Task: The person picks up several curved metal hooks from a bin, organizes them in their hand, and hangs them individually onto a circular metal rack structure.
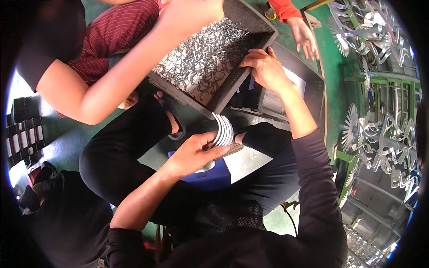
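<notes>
Presently, the left hand (190,157) is grasping a bundle of curved metal strips (226,130) above the lap, the thumb lying along the lower end and the fingers wrapping behind. The strips are standing side by side, their upper ends arching free. A dark flat piece (233,151) is showing just below; whether it is joining them cannot be told. The bundle is probably handling as a stiff, fairly light load; its smooth faces are likely offering little friction, so single strips may be slipping against their neighbours. The lower end is presenting the best hold, with thumb and fingers spanning the whole stack. A blue block (216,177) is sitting beneath.

Farther out, the right hand (267,70) is curling over the wall of a grey bin (230,87); its firmness cannot be told. Small metal hooks (201,64) are covering the bin's floor. A second bin (314,96) is standing beside it. Beyond, a co-worker's open hand (304,39) is hanging below a red sleeve, and silvery metal parts (380,145) are filling green racks at right.
</notes>
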Demonstrator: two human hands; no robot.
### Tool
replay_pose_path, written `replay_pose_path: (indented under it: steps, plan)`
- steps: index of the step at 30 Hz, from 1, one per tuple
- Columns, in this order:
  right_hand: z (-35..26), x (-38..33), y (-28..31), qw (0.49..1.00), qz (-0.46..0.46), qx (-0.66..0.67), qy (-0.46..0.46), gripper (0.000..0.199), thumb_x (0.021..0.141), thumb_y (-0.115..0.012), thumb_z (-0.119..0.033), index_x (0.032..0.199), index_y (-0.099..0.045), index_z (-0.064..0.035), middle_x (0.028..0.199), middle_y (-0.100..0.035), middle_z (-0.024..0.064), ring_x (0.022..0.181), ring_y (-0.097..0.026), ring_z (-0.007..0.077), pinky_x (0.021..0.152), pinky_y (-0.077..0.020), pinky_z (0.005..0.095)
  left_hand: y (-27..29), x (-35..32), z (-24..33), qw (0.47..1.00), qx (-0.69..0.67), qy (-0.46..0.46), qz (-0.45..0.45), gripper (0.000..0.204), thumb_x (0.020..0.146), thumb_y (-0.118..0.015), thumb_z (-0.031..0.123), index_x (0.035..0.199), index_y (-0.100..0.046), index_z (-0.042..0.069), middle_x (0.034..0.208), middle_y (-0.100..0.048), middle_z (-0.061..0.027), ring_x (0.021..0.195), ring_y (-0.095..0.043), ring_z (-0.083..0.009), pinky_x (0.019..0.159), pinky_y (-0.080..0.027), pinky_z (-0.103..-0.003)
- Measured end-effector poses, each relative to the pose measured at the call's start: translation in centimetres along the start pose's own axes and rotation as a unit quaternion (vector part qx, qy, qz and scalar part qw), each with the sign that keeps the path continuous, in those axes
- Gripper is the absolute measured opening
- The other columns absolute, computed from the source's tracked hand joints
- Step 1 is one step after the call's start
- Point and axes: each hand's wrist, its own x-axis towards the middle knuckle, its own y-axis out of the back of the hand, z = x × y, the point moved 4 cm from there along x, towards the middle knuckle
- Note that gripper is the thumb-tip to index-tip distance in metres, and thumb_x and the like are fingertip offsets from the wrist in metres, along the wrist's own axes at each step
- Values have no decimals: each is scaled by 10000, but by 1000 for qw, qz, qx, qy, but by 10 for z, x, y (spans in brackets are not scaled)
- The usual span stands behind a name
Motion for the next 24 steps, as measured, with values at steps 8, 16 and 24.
replay_pose_path:
  steps: [8,16,24]
  plan:
    - [-14,0,3,999,-25,-32,8,368,675,-470,33,972,-651,-89,1031,-617,50,1107,-517,230,1038,-306,507,0,-1,-4,1000,-12,-15,-15,278,873,-610,247,989,-599,-5,736,-544,2,687,-449,-55,608,-394,-235]
    - [36,72,11,984,-145,103,-29,516,704,-581,-32,1206,-532,-142,1146,-570,132,1093,-542,280,931,-442,346,7,-5,-5,1000,-14,-6,1,269,873,-611,225,990,-603,-18,729,-550,-15,696,-445,-65,630,-392,-242]
    - [58,120,-58,982,-108,-89,-128,569,750,-682,-148,1264,-446,-210,1139,-552,146,959,-608,246,802,-502,369,6,2,2,999,30,-30,-4,265,856,-614,221,984,-613,-11,685,-548,-60,657,-440,-90,620,-393,-271]
